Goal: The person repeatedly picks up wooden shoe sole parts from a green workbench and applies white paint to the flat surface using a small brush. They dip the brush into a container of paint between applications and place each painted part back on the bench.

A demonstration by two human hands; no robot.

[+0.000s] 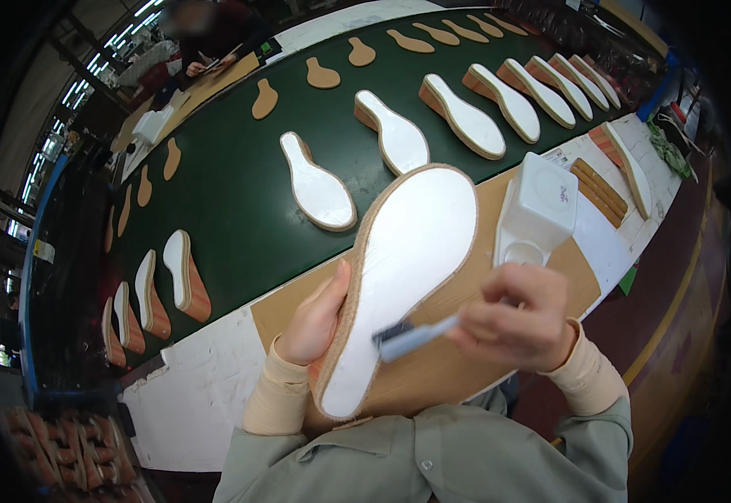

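With the left hand (319, 318) gripping the white, jute-edged wedge sole (407, 268) and the right hand (516, 318) clasping a small blue-handled brush (407, 337), a slipped stroke could smear the woven rim.

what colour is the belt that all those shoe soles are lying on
Dark green, seen in the head view: the long conveyor belt carries white-topped wedge soles and flat tan insole cutouts.
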